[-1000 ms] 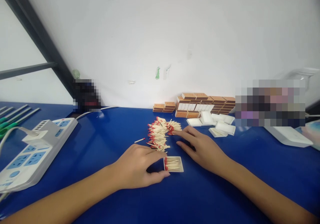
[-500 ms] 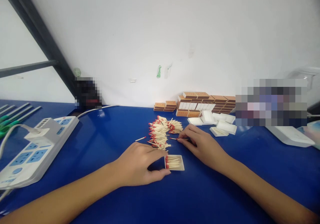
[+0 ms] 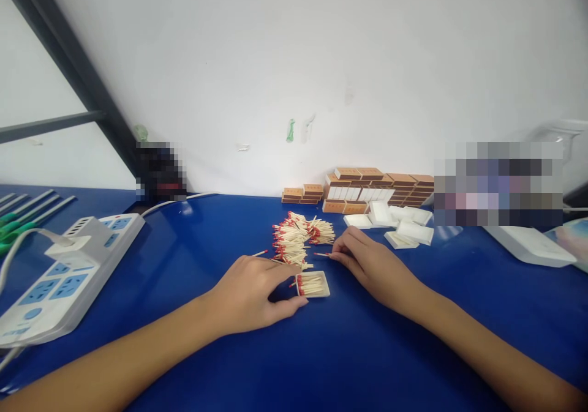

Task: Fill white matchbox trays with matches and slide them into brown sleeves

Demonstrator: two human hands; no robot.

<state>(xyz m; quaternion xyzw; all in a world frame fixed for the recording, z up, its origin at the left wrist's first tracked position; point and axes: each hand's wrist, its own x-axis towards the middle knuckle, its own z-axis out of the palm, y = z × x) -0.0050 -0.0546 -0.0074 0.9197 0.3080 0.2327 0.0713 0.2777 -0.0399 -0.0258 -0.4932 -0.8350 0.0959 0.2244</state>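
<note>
A small white matchbox tray (image 3: 326, 284) holds a layer of red-headed matches (image 3: 310, 284). My left hand (image 3: 260, 295) grips it at its left end, index finger by the far corner and thumb by the near one. My right hand (image 3: 367, 262) is closed in a pinch to the right of the match pile, with a match (image 3: 322, 254) sticking out leftward at its fingertips. Just beyond the tray lies a loose pile of matches (image 3: 290, 240), with a smaller heap (image 3: 323, 232) on its right. A single match (image 3: 260, 253) lies left of the pile, partly behind my left hand.
Brown matchbox sleeves (image 3: 404, 187) are stacked against the wall, with a smaller stack (image 3: 302, 193) to the left. Several white trays (image 3: 416, 231) lie loosely before them. A power strip (image 3: 68, 277) and green-handled tools (image 3: 27, 216) occupy the left side of the blue table (image 3: 206, 375).
My left hand and the tray have shifted a little away from me and left, closer to the pile. My right hand stays pinched in nearly the same place.
</note>
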